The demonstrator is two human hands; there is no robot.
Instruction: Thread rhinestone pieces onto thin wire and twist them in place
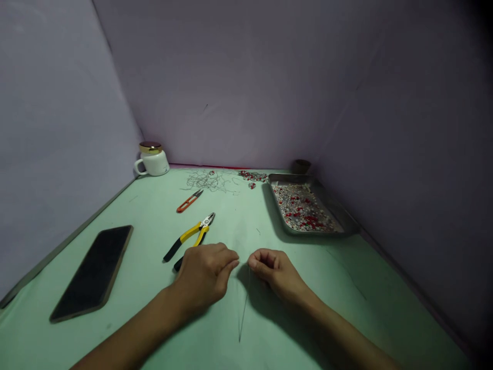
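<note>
A thin wire [244, 308] runs down from the fingertips of my right hand [277, 273], bending to a point low over the green cloth. That hand is closed, with thumb and index finger pinching the wire's upper part. Just left of it, my left hand [208, 268] has its thumb and fingers pressed together; what lies between them, if anything, is too small to make out. A small gap separates the two hands' fingertips. Combination pliers [192, 234] with yellow and black handles lie behind my left hand, which partly hides one handle.
A metal tray [287, 229] of red and pale beads stands back right, beside a dark cup [301, 166]. Beaded pieces [252, 177], tangled wire [208, 180] and orange thread snips [189, 201] lie behind. A phone [92, 275] and lidded white mug [153, 163] are left. Walls enclose the table.
</note>
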